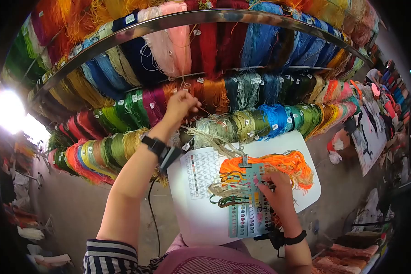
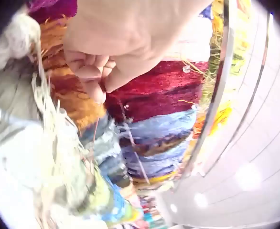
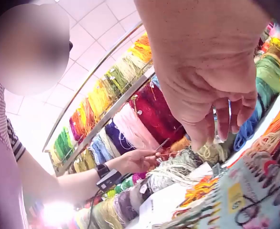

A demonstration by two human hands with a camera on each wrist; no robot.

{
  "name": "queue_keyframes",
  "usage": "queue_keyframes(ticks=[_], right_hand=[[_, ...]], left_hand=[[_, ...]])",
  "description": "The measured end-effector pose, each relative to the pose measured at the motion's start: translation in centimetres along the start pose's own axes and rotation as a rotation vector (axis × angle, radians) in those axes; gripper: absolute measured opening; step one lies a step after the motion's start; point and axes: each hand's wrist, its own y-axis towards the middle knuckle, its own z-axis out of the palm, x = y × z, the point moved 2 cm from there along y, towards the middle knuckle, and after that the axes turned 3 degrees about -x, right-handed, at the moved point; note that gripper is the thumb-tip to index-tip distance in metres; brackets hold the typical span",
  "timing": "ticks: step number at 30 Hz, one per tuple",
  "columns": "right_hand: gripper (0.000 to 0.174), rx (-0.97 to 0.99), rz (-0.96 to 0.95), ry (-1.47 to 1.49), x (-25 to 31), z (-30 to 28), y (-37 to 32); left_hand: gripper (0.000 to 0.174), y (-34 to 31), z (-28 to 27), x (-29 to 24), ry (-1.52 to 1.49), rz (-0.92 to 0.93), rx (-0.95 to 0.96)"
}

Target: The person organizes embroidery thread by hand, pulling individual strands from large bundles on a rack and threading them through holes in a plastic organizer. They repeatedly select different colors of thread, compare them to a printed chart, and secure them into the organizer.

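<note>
My left hand (image 1: 181,107) is raised at the lower rows of hanging thread skeins, beside the orange-brown skeins (image 1: 214,93). Its thumb and fingertips pinch a thin reddish thread (image 2: 96,128), which trails down from them in the left wrist view. My right hand (image 1: 278,192) hovers at the right edge of a thread card (image 1: 242,219) printed with rows of coloured dots, its fingers loosely bent and nothing visible between them. Orange thread bundles (image 1: 283,162) and beige and dark green strands (image 1: 228,200) hang through the card's holes. A metal clip (image 1: 245,160) sits at its top.
Under the card lies a white board (image 1: 182,223) with a printed chart sheet (image 1: 203,173). Rows of tagged skeins curve across the front, beneath a metal rail (image 1: 205,17). A black cable (image 1: 151,214) hangs from the left wrist. More thread bundles (image 1: 351,251) lie at the lower right.
</note>
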Motion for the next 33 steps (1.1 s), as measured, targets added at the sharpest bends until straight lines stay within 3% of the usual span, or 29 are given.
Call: queue_keyframes(ticks=[1,3,6,8,10,13,15,17,20,21,23,24,26,29,33], right_hand=[[0.026,0.0,-0.001,-0.004,0.6,0.1,0.8],[0.017,0.067,0.024,0.192,2.4,0.8,2.5],[0.016,0.099,0.135,0.396,4.3,3.0,4.9],[0.021,0.077,0.108,0.464,5.8,4.5,7.3],[0.023,-0.033,-0.109,0.564,5.6,7.4,11.0],[0.023,0.057,0.019,0.614,5.9,10.9,16.2],[0.023,0.409,0.374,0.965,7.0,12.1,17.6],[0.021,0.447,0.356,1.079,6.5,12.7,18.2],[0.018,0.374,0.37,1.255,6.8,11.7,17.8],[0.016,0.383,0.372,1.277,6.5,11.2,17.5],[0.014,0.391,0.373,1.297,6.7,10.8,17.0],[0.015,0.331,0.35,1.244,7.1,10.7,16.8],[0.015,0.277,0.33,1.186,7.3,10.5,16.5],[0.015,0.36,0.271,1.227,7.9,11.1,16.5],[0.016,0.363,0.233,1.23,7.8,11.3,16.1]], left_hand=[[0.011,-2.3,0.9,-1.1,-0.045,-0.09,0.06],[0.013,-6.6,2.8,-1.9,-0.002,-0.097,0.129],[0.013,-10.4,3.9,0.5,0.057,0.069,0.157],[0.012,-11.9,3.9,0.4,0.038,0.057,0.186],[0.012,-11.9,3.7,0.9,0.016,0.082,0.209],[0.01,-11.8,3.3,0.3,0.178,0.139,0.203],[0.01,-11.8,3.2,0.2,0.196,0.134,0.199],[0.009,-11.6,2.7,0.2,0.206,0.128,0.195],[0.012,-10.8,-0.2,0.6,0.197,0.147,-0.014],[0.012,-9.7,-1.8,1.5,0.167,0.068,-0.109],[0.014,-10.0,-4.3,-1.3,0.572,0.526,-0.5],[0.014,-10.0,-4.2,-1.7,0.566,0.524,-0.502],[0.017,-9.8,-3.2,-1.9,0.61,0.488,-0.255],[0.023,-8.6,0.6,-1.1,-0.075,-0.245,0.02],[0.022,-8.1,2.2,-1.3,-0.415,-0.209,0.168]])
